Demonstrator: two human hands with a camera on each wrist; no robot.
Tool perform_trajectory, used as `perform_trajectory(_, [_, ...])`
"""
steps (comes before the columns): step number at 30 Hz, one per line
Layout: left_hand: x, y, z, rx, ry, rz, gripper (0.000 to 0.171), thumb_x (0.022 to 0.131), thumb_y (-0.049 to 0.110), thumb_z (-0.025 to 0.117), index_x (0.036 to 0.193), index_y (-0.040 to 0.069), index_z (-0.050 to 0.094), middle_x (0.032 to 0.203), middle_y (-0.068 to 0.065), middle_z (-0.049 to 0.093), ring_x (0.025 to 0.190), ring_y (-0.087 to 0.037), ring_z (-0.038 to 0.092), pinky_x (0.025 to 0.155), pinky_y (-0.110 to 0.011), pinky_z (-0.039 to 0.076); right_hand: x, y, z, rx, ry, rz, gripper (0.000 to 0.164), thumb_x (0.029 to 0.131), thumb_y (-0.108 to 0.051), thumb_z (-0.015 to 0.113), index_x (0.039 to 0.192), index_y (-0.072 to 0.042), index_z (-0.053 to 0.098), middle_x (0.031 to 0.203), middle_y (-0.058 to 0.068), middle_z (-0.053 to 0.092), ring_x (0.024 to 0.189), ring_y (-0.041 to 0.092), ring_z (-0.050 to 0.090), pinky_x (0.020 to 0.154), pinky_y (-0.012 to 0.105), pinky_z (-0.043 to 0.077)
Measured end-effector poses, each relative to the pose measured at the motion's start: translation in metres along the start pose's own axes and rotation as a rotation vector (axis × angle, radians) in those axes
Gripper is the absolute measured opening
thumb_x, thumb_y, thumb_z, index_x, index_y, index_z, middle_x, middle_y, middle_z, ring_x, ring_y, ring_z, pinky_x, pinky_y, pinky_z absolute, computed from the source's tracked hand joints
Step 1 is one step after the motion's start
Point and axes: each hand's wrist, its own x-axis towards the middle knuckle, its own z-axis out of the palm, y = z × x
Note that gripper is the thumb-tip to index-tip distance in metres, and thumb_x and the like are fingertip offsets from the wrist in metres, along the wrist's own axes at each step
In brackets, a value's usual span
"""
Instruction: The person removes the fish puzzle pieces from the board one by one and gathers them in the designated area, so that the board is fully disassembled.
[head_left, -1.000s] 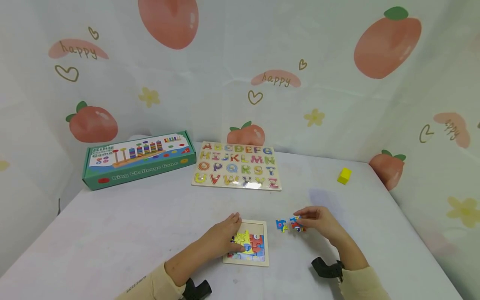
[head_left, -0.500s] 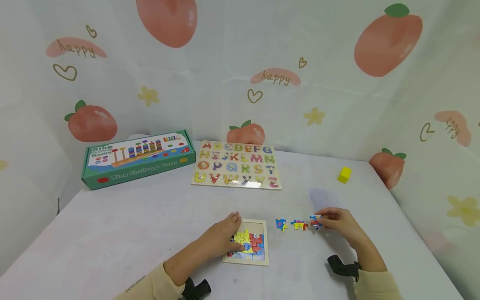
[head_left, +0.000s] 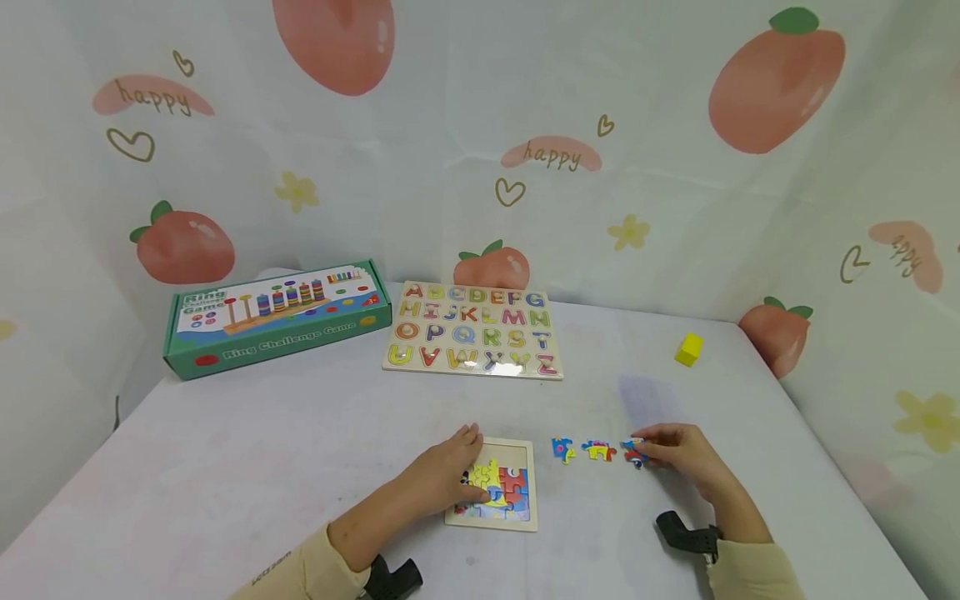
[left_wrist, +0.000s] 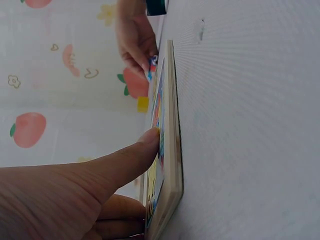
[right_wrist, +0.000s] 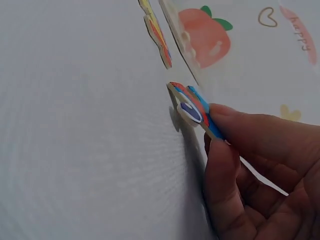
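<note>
A small wooden tray puzzle (head_left: 531, 483), partly filled with yellow, red and blue pieces, lies on the table in the head view. My left hand (head_left: 435, 477) rests over its left side, fingers extended near the top left corner. In the left wrist view the thumb (left_wrist: 145, 142) presses on the pieces. To the right, my right hand (head_left: 686, 454) pinches a red and blue puzzle piece (right_wrist: 192, 107) with an eye printed on it, between thumb and fingertip, tilted close over the table. Two loose pieces lie between tray and right hand: a blue one (head_left: 562, 450) and a yellow-red one (head_left: 598, 451).
Behind the hands lies a wooden alphabet board (head_left: 472, 333). A green Ring Challenge Game box (head_left: 277, 321) stands at the back left. Toward the back right sits a yellow block (head_left: 689, 350). A printed curtain (head_left: 420, 167) hangs along the table's back edge.
My right hand has moved right with the eye piece, away from the yellow-red piece, which now shows uncovered; the held piece has since tilted and lowered slightly. The left hand stays on the tray.
</note>
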Motion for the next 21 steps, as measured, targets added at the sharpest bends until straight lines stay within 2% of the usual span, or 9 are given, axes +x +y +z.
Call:
perform_trajectory(3, [0.0000, 0.0003, -0.0005, 0.001, -0.001, 0.002, 0.080, 0.078, 0.037, 0.073, 0.138, -0.003, 0.040, 0.150, -0.015, 0.032, 0.141, -0.028, 0.027, 0.111, -0.044, 0.032, -0.0015, -0.0007, 0.0024, -0.036, 0.010, -0.008, 0.039, 0.085, -0.013, 0.067, 0.110, 0.015, 0.059, 0.083, -0.003, 0.068, 0.070, 0.001, 0.058, 0.064, 0.019, 0.053])
perform_trajectory(10, [0.0011, 0.0005, -0.0010, -0.007, -0.001, -0.005, 0.080, 0.077, 0.037, 0.073, 0.138, -0.003, 0.040, 0.150, -0.015, 0.032, 0.141, -0.028, 0.027, 0.111, -0.045, 0.031, -0.0018, -0.0030, 0.0053, -0.205, 0.059, -0.029, 0.029, 0.083, -0.011, 0.068, 0.104, 0.009, 0.065, 0.080, 0.002, 0.063, 0.062, 0.006, 0.050, 0.054, 0.021, 0.046])
perform_trajectory(17, [0.0000, 0.0010, -0.0009, -0.007, 0.004, 0.003, 0.080, 0.077, 0.036, 0.074, 0.138, -0.004, 0.041, 0.150, -0.016, 0.033, 0.140, -0.029, 0.028, 0.110, -0.045, 0.032, 0.0006, -0.0020, 0.0060, -0.213, 0.049, -0.070, 0.025, 0.083, -0.007, 0.068, 0.101, 0.010, 0.064, 0.076, 0.003, 0.058, 0.061, 0.005, 0.047, 0.052, 0.021, 0.045])
perform_trajectory(21, [-0.0006, 0.0016, -0.0011, -0.009, 0.006, 0.004, 0.080, 0.077, 0.036, 0.074, 0.137, -0.004, 0.041, 0.150, -0.016, 0.033, 0.140, -0.029, 0.028, 0.110, -0.046, 0.033, 0.0002, -0.0027, 0.0073, -0.245, 0.071, -0.080, 0.022, 0.083, -0.008, 0.068, 0.099, 0.007, 0.066, 0.079, 0.005, 0.056, 0.064, 0.007, 0.046, 0.053, 0.020, 0.044])
